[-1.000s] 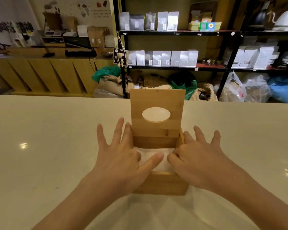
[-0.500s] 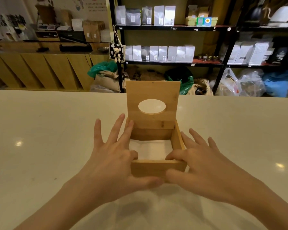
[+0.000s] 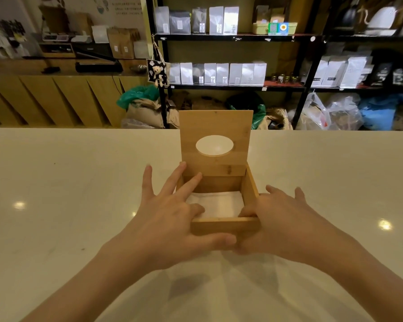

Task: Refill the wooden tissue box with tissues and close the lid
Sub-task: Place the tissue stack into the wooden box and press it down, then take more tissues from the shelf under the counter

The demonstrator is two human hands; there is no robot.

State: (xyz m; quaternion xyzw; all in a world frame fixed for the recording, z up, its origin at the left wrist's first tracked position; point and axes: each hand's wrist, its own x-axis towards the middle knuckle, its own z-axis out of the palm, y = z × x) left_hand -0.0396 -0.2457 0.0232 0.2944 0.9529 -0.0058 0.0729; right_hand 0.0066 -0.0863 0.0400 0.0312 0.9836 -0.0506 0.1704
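Observation:
A wooden tissue box (image 3: 225, 226) stands on the white counter, its lid (image 3: 215, 129) raised upright at the back with an oval hole in it. White tissues (image 3: 219, 205) lie flat inside the box. My left hand (image 3: 172, 219) rests on the box's left side, fingers spread over the left wall and thumb along the front wall. My right hand (image 3: 279, 226) holds the front right corner, with fingertips on the rim and the thumb under the front wall. The two thumbs nearly meet at the front.
The white counter (image 3: 68, 205) stretches wide on both sides of the box. Behind its far edge stand black shelves (image 3: 219, 38) with white and grey pouches, sacks and bags on the floor, and a wooden cabinet (image 3: 44, 98) at the left.
Both hands came out of the box, where they pressed on the tissues, and now lie on its walls and front. The tissues are flat. The lid stays upright.

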